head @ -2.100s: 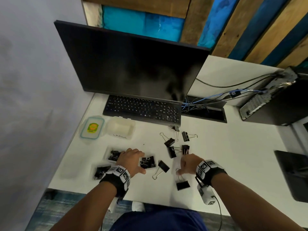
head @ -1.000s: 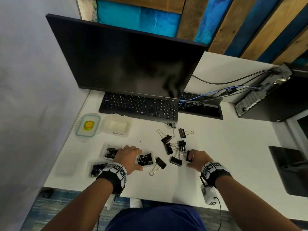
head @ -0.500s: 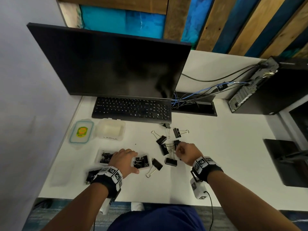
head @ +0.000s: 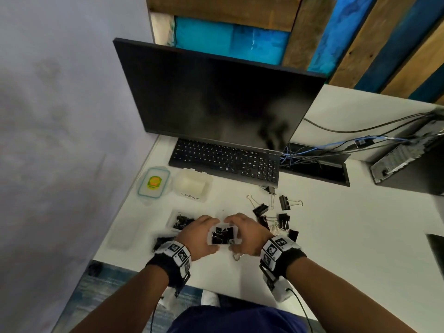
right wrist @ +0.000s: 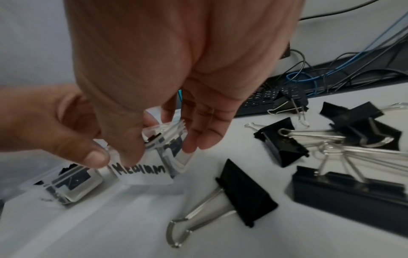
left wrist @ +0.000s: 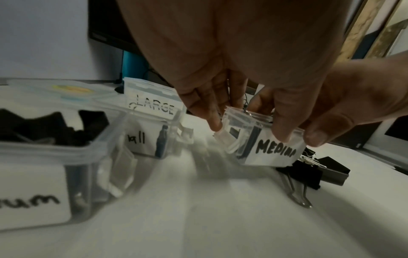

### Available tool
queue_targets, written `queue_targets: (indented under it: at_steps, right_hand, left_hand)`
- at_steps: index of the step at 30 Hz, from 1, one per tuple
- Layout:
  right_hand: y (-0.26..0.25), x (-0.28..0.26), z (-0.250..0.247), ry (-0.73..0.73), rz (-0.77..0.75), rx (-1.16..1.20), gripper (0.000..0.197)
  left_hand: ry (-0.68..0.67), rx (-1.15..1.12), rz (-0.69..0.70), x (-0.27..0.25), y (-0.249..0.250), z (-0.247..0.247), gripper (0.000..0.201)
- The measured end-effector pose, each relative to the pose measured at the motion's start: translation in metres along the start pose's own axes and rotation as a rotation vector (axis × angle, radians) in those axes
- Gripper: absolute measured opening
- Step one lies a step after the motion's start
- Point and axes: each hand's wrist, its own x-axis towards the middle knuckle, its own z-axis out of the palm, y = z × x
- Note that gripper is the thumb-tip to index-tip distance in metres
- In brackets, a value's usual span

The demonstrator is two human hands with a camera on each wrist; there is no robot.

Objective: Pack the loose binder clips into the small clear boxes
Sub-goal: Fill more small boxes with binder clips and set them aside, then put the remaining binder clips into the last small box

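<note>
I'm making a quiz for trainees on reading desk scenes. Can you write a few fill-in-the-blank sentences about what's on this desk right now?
1. Both hands hold a small clear box whose label reads ____.
2. The empty tub by the keyboard is labelled ____.
3. The loose binder clips lie on the side of the person's ____ hand.
4. The monitor screen is ____.

Missing words: medium; large; right; dark

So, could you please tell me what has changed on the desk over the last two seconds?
The right hand left the loose binder clips and moved left to the Medium box, which both hands now hold. The left hand shifted its grip onto the box's sides. The Large box, its lid and the keyboard stayed put.
</note>
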Motion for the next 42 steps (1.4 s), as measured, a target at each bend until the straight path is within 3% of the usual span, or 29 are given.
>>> queue_targets:
  at_steps: [6, 11, 13, 18, 23, 32, 42]
  right_hand:
    - [-0.028, 0.023, -0.016, 0.095, -0.065, -0.010, 0.076]
    - [-0.060, 0.051, -0.025, 0.100, -0.136, 0.021, 0.073]
    - [-0.068, 0.060, -0.023, 0.114, -0.157, 0.098, 0.068]
    - [-0.065, 0.066, -0.020, 0.139, -0.166, 0.090, 0.052]
    - [-0.040, 0.060, -0.018, 0.118, -0.101, 0.047, 0.041]
    - [-0.027, 0.064, -0.019, 0.059, -0.004, -0.016, 0.041]
    - [-0.037, 0.102, -0.020, -0.092, 0.124, -0.154, 0.066]
  left_hand:
    - [0.120, -0.099, 0.018, -0.012, -0.013, -0.037, 0.085]
    - [0.137, -0.096, -0.004, -0.011, -0.030, -0.081, 0.078]
    - [0.153, -0.095, -0.058, -0.013, -0.041, -0.097, 0.077]
    - [0.188, 0.026, -0.342, -0.021, -0.082, -0.123, 0.075]
    - [0.135, 0.116, -0.448, -0.027, -0.115, -0.123, 0.073]
    - [0.037, 0.152, -0.417, -0.020, -0.129, -0.091, 0.073]
    - [0.142, 0.087, -0.439, -0.028, -0.134, -0.094, 0.072]
